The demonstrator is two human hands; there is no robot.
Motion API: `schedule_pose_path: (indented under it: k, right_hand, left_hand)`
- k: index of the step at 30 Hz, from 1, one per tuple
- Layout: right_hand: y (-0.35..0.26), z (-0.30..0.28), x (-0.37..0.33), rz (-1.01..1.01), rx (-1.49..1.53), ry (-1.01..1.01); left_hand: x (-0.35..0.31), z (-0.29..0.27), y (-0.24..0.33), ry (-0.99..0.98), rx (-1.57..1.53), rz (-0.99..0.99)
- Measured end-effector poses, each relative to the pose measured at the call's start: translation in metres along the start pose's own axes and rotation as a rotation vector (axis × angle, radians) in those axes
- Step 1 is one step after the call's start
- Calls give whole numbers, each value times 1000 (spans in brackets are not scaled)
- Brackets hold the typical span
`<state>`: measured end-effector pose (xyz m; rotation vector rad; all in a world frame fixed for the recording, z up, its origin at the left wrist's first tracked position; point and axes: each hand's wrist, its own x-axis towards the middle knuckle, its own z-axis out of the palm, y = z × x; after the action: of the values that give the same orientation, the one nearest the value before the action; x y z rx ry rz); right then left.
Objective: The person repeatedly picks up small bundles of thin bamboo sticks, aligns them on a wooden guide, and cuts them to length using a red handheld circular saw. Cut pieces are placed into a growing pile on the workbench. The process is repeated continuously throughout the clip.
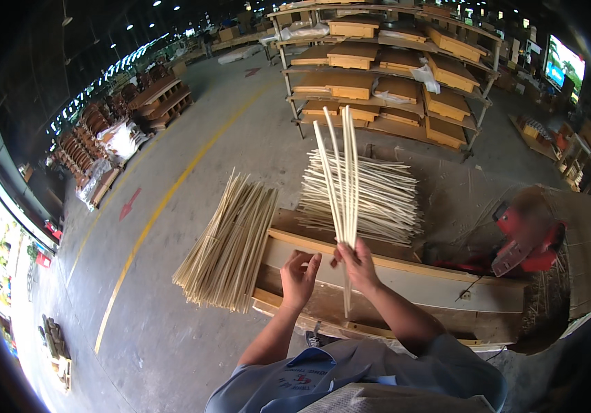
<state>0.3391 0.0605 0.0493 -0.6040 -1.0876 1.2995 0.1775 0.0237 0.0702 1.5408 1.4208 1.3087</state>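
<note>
My right hand (356,265) is closed around a small bunch of long, pale rattan sticks (348,206). They stand nearly upright, fanning apart at the top, with a few ends hanging below my fist. Just left of them, my left hand (300,275) is apart from the bunch, its fingers curled toward the thumb; I cannot make out anything in it. Beyond my right hand lies a broad pile of similar sticks (361,196), set crosswise. Another thick bundle (230,241) leans at the left end of the wooden bench (412,275).
A red power tool (530,241), partly blurred, sits at the bench's right beside a cardboard sheet (581,241). Behind stands a rack (392,69) stacked with wooden panels. Stacked brown wooden parts (96,151) stand at far left, past a yellow floor line (164,199).
</note>
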Motion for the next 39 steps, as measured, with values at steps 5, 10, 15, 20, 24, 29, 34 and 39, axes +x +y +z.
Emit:
schedule_pose_path:
  k: [5, 10, 15, 20, 24, 29, 34, 39]
  right_hand:
    - [-98, -79, -61, 280, -376, -135]
    - [-94, -121, -105, 81, -420, -93]
    - [-97, -143, -130, 57, -304, -50]
    - [-88, -154, -143, 89, -472, 41]
    - [-87, -130, -138, -69, -501, 149]
    - [-114, -126, -148, -3, -560, 34]
    - [-74, -162, -166, 59, -582, 119]
    - [-33, -174, -156, 349, -531, 26]
  left_hand:
    - [1, 84, 84, -471, -685, 84]
    - [-13, 135, 141, -846, -614, 41]
    - [-23, 172, 137, -1001, -644, 115]
    - [-19, 187, 133, -1106, -669, 124]
    - [-11, 175, 130, -1170, -669, 85]
    - [-20, 162, 149, -1155, -572, 183]
    - [-33, 202, 124, -1161, -460, -38]
    - [-41, 207, 109, -929, -431, 16]
